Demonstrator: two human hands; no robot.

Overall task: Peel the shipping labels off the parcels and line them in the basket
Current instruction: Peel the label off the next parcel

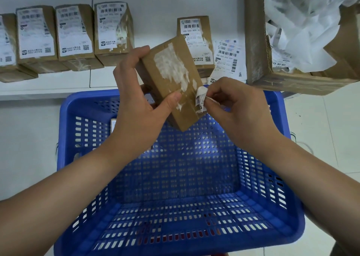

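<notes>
While your left hand (136,92) is gripping the cardboard parcel (173,80) above the far rim of the blue basket (288,203), with the thumb pressing on its upper face and the fingers wrapping round its far end, your right hand (239,107) is pinching a curled scrap of shipping label (201,99) at the parcel's lower right edge. The scrap is still sticking to the parcel along one side; the print on it is too small to read. White torn paper residue is showing across the parcel's upper face. The parcel is tilting, its near corner pointing down into the basket. Your fingers behind the parcel are hidden, and so is the parcel's underside.

Inside the basket, to the left of your left wrist, a pale edge of something flat (113,125) is peeking out; I cannot tell what it is. The near rim of the basket is cut off by the bottom of the view.

Beyond the basket, on the white worktop (155,6), a row of labelled parcels (76,35) is standing to the left, the leftmost one cropped by the edge. One more labelled parcel (194,35) is sitting directly behind the one you are holding, partly covered by it. Just right of that, loose peeled labels (228,58) are lying flat. Farther right, a large cardboard box (259,51) is holding crumpled white paper (303,21), its top cut off.
</notes>
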